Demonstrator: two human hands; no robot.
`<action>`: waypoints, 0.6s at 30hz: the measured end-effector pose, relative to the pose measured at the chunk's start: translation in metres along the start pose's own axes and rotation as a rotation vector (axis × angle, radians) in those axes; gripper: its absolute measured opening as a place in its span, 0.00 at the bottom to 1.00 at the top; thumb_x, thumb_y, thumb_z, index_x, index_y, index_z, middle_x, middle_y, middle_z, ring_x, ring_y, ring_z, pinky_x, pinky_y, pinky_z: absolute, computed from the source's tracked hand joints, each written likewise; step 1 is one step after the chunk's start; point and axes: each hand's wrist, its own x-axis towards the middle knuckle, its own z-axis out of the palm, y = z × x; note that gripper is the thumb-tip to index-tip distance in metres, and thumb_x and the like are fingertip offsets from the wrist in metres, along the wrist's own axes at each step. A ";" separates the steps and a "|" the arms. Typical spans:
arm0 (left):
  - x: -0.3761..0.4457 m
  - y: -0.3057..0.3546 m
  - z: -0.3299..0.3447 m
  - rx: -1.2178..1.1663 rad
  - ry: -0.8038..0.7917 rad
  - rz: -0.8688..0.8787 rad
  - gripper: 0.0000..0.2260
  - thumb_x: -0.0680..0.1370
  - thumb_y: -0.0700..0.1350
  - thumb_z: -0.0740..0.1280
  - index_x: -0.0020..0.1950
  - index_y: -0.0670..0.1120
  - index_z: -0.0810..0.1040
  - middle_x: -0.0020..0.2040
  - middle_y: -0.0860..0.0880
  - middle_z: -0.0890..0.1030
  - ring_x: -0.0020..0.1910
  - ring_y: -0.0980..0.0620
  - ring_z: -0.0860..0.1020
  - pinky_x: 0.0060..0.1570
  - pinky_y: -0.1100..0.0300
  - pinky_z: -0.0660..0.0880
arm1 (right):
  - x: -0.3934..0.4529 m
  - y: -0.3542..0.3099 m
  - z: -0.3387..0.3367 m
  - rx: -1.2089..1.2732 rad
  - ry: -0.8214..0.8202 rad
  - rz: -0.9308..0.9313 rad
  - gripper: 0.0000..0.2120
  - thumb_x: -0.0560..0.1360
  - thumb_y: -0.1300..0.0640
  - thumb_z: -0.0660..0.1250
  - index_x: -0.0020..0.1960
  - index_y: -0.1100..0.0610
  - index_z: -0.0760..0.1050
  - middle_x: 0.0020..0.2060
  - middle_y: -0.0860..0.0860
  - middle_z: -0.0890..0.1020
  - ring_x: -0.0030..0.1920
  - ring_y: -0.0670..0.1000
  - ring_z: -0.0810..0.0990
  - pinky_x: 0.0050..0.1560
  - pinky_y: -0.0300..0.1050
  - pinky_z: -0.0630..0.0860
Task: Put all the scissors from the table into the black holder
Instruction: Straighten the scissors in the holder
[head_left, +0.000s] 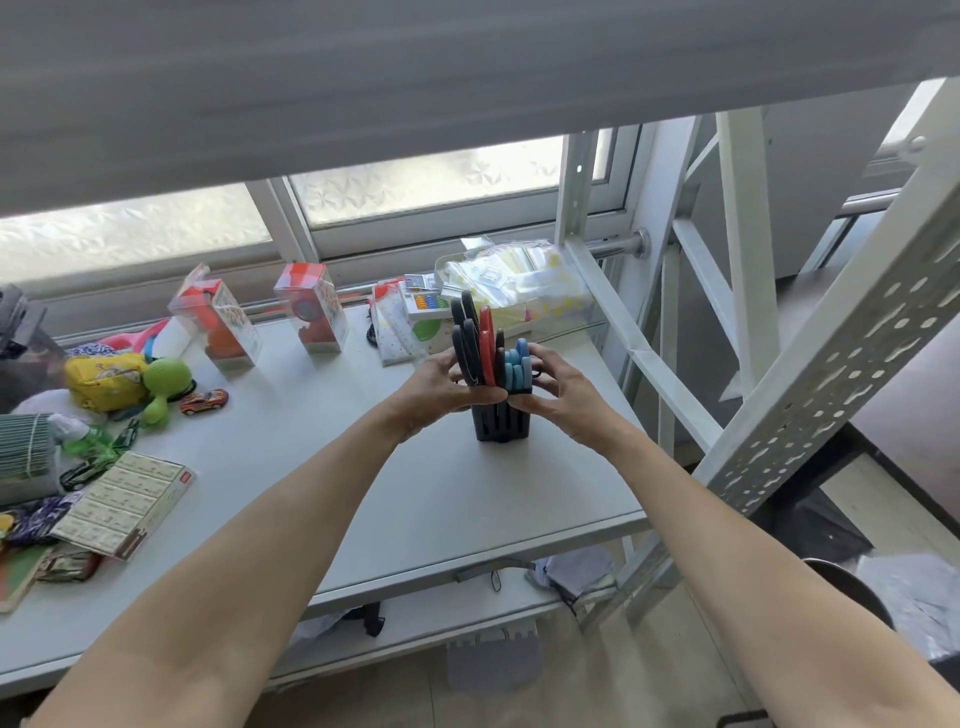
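The black holder (500, 423) stands upright on the white table (405, 483), right of centre. Several scissors stick out of its top: dark grey handles (464, 332) on the left, red handles (487, 343) in the middle, blue handles (517, 364) on the right. My left hand (441, 387) grips the holder's left upper side, its fingers against the grey handles. My right hand (558, 387) clasps the right upper side, fingertips by the blue handles. I see no loose scissors on the table.
Boxed toys (311, 312) and stationery packs (410, 322) line the back edge, with a clear bag-filled bin (519, 280) behind the holder. Plush toys, toy cars and a flat printed box (124, 504) crowd the left. A white metal rack frame (779, 415) rises close on the right.
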 end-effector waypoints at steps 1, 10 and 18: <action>0.000 -0.002 -0.002 0.007 0.008 0.005 0.27 0.71 0.41 0.76 0.69 0.45 0.75 0.57 0.52 0.82 0.60 0.53 0.78 0.55 0.60 0.80 | 0.003 -0.002 0.001 0.003 -0.011 0.001 0.33 0.73 0.59 0.73 0.73 0.47 0.64 0.59 0.47 0.77 0.64 0.49 0.76 0.65 0.46 0.73; -0.002 -0.012 -0.010 0.032 0.097 0.025 0.30 0.70 0.43 0.77 0.70 0.48 0.73 0.63 0.47 0.79 0.64 0.48 0.76 0.63 0.48 0.76 | 0.023 -0.007 0.006 -0.005 -0.091 0.015 0.34 0.73 0.58 0.73 0.74 0.47 0.62 0.63 0.52 0.77 0.65 0.50 0.76 0.67 0.51 0.74; 0.003 -0.012 -0.005 0.074 0.074 0.017 0.32 0.70 0.39 0.77 0.71 0.49 0.71 0.63 0.48 0.78 0.60 0.54 0.76 0.55 0.65 0.75 | 0.015 0.009 0.009 0.060 -0.065 0.194 0.49 0.71 0.60 0.75 0.79 0.51 0.46 0.66 0.51 0.72 0.67 0.51 0.72 0.65 0.50 0.73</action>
